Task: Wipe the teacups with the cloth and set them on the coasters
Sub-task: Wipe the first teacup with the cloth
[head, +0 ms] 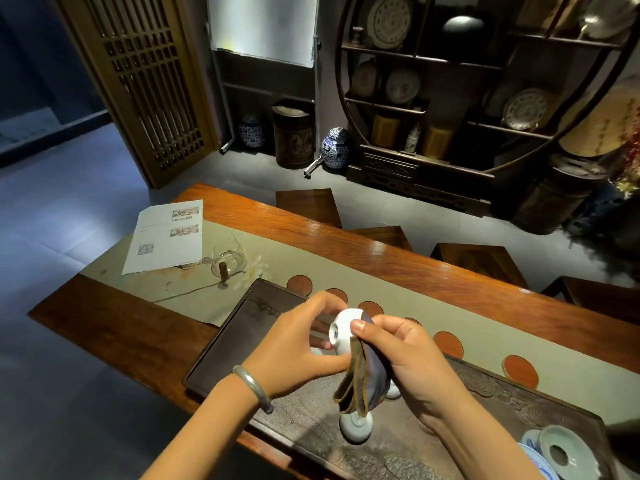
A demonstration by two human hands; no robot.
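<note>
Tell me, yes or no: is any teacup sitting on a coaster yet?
No: every visible coaster is bare, and the left hand holds the teacup.

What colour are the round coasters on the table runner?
The coasters are reddish-brown, seen best in the head view.

You've got a glossy white porcelain teacup (343,329), matt folded cloth (363,382), rough carved dark tray (485,403), glossy polished wood table (381,251), clear glass pitcher (229,259) at 10 o'clock.
</note>
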